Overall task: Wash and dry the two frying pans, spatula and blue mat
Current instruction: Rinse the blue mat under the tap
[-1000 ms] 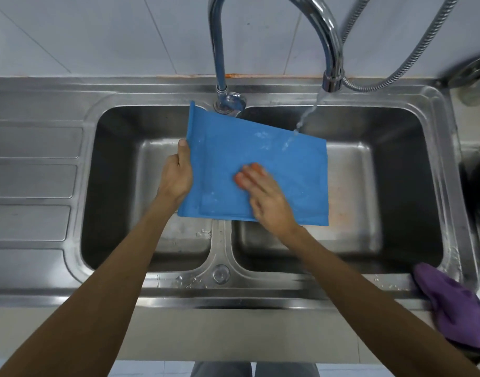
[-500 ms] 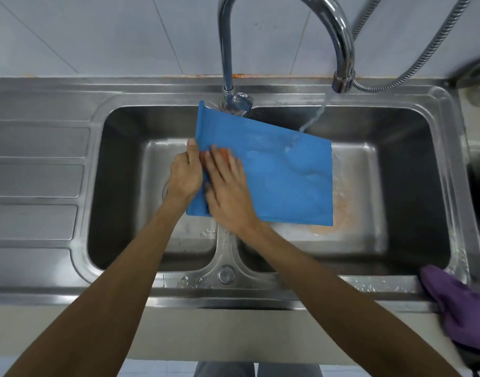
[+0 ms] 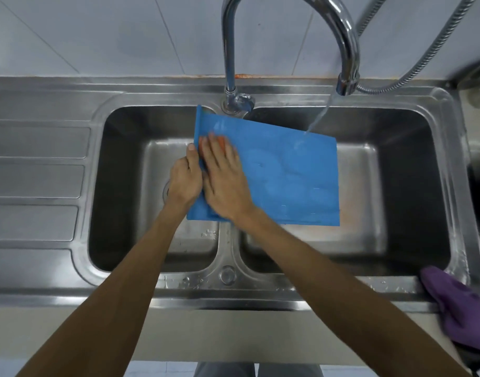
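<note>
Your blue mat is a thin, flexible, rectangular sheet with a wet, smooth face. It is held flat over the divider of the stainless steel double sink, and most of it spans the right basin. Its far left corner sits just beside the base of the chrome tap.

Your left hand grasps the mat's left edge. The thumb lies along the upturned edge, and the other fingers curl out of sight beneath.

Your right hand lies flat on the mat's left portion, touching the left hand. Its fingers are extended and press a small orange pad against the mat. The pad is blurred, so its material cannot be told.

A thin water stream falls from the curved spout onto the mat's far right edge.

A ribbed steel drainboard adjoins the left basin. A crumpled purple cloth rests on the sink's near right corner. A corrugated metal hose runs to the far right.
</note>
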`<move>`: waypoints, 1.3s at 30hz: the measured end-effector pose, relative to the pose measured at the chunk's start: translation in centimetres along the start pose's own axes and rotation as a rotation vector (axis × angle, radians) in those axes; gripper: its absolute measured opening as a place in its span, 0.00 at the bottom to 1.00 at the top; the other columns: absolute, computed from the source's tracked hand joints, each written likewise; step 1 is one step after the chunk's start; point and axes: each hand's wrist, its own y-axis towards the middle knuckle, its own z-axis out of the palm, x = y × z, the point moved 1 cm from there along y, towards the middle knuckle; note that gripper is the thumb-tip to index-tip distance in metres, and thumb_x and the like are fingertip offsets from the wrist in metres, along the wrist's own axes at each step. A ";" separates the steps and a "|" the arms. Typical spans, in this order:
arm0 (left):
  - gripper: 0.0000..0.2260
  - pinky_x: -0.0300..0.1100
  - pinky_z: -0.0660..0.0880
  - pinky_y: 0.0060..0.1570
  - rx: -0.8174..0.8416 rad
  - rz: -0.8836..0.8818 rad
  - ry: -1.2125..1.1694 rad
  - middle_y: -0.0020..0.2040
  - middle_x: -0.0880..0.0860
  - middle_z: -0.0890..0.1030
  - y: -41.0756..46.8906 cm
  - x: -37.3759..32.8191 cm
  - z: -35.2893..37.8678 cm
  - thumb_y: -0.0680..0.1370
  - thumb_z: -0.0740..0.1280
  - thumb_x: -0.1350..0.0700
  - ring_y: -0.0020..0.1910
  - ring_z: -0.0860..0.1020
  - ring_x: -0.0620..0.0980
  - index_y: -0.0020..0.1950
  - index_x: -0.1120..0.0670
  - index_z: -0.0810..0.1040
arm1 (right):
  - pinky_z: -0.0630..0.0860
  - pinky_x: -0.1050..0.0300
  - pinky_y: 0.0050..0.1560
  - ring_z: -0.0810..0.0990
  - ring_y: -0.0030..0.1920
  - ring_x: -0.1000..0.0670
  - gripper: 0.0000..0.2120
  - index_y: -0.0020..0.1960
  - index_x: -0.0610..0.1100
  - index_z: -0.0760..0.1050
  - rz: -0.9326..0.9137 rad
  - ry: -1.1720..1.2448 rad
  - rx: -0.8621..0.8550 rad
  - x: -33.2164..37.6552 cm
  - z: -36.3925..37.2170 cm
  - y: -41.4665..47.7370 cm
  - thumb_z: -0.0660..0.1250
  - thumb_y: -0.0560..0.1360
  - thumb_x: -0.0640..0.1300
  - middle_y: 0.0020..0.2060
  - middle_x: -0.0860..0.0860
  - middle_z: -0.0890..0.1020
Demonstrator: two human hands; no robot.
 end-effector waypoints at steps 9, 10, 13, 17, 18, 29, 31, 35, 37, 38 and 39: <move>0.28 0.43 0.68 0.32 0.002 -0.020 0.063 0.32 0.52 0.73 0.0 0.1 -0.2 0.85 0.47 0.40 0.31 0.73 0.48 0.34 0.56 0.68 | 0.58 0.31 0.75 0.60 0.78 0.34 0.28 0.80 0.42 0.59 0.454 -0.168 -0.132 -14.4 -4.8 -2.4 0.52 0.82 0.50 0.78 0.40 0.63; 0.27 0.42 0.67 0.31 -0.002 -0.024 0.072 0.31 0.51 0.72 0.0 0.1 -0.2 0.85 0.47 0.41 0.30 0.72 0.48 0.33 0.55 0.67 | 0.58 0.31 0.75 0.59 0.78 0.33 0.28 0.80 0.40 0.59 0.492 -0.150 -0.150 -15.0 -5.1 -1.9 0.52 0.82 0.50 0.78 0.38 0.63; 0.27 0.40 0.64 0.29 -0.020 -0.036 0.099 0.28 0.49 0.70 -0.2 0.1 0.0 0.86 0.48 0.43 0.28 0.69 0.46 0.31 0.54 0.64 | 0.54 0.36 0.79 0.59 0.78 0.32 0.27 0.80 0.39 0.60 0.422 -0.128 -0.170 -13.5 -4.8 -0.4 0.52 0.84 0.49 0.78 0.38 0.64; 0.26 0.37 0.63 0.26 -0.014 0.001 0.144 0.29 0.51 0.69 0.2 -0.3 0.0 0.86 0.47 0.45 0.28 0.67 0.47 0.33 0.56 0.64 | 0.57 0.38 0.79 0.62 0.78 0.35 0.24 0.79 0.40 0.65 0.033 -0.120 -0.100 -11.0 -3.2 -1.4 0.54 0.84 0.44 0.76 0.40 0.68; 0.26 0.36 0.62 0.25 -0.015 0.009 0.152 0.29 0.51 0.69 0.3 -0.4 -0.1 0.86 0.47 0.45 0.28 0.67 0.48 0.33 0.57 0.65 | 0.56 0.38 0.79 0.62 0.78 0.37 0.24 0.79 0.42 0.64 0.037 -0.133 -0.084 -11.6 -3.5 -1.8 0.54 0.84 0.46 0.77 0.42 0.67; 0.26 0.40 0.63 0.28 0.013 0.029 0.162 0.30 0.52 0.70 0.7 -0.5 0.1 0.86 0.47 0.44 0.29 0.68 0.48 0.34 0.57 0.65 | 0.45 0.36 0.80 0.47 0.82 0.39 0.30 0.83 0.49 0.50 0.132 -0.228 0.037 -15.3 -5.6 -2.6 0.48 0.85 0.58 0.83 0.45 0.52; 0.26 0.41 0.64 0.28 0.017 0.027 0.165 0.30 0.51 0.71 0.6 -0.7 0.3 0.86 0.47 0.44 0.29 0.69 0.46 0.33 0.56 0.64 | 0.48 0.36 0.80 0.46 0.82 0.39 0.31 0.84 0.46 0.48 0.200 -0.182 0.023 -15.6 -5.8 -2.5 0.50 0.85 0.56 0.82 0.43 0.52; 0.26 0.42 0.64 0.29 0.013 0.015 0.169 0.30 0.51 0.71 0.7 -0.6 0.3 0.86 0.47 0.43 0.29 0.69 0.47 0.33 0.56 0.64 | 0.59 0.42 0.78 0.50 0.82 0.43 0.38 0.83 0.42 0.45 0.273 0.175 -0.001 -15.9 -6.5 -2.9 0.62 0.83 0.53 0.83 0.45 0.51; 0.27 0.44 0.65 0.32 0.014 0.003 0.154 0.31 0.52 0.72 0.9 -0.1 0.4 0.85 0.47 0.41 0.30 0.71 0.50 0.34 0.58 0.66 | 0.65 0.43 0.76 0.56 0.81 0.44 0.39 0.83 0.43 0.51 0.245 0.209 -0.080 -16.0 -7.0 -2.9 0.66 0.81 0.55 0.82 0.47 0.52; 0.28 0.44 0.66 0.32 0.013 -0.006 0.147 0.32 0.53 0.73 0.9 0.1 0.5 0.85 0.47 0.41 0.31 0.71 0.50 0.35 0.58 0.67 | 0.67 0.45 0.74 0.60 0.79 0.43 0.38 0.81 0.43 0.56 0.206 0.174 -0.130 -16.1 -7.0 -2.9 0.68 0.80 0.56 0.82 0.47 0.54; 0.28 0.44 0.66 0.32 0.012 -0.009 0.144 0.32 0.53 0.73 0.9 0.3 0.5 0.85 0.47 0.41 0.31 0.71 0.50 0.35 0.58 0.68 | 0.68 0.46 0.72 0.64 0.77 0.42 0.36 0.80 0.42 0.62 0.172 0.120 -0.168 -16.3 -7.1 -2.7 0.69 0.78 0.57 0.81 0.46 0.57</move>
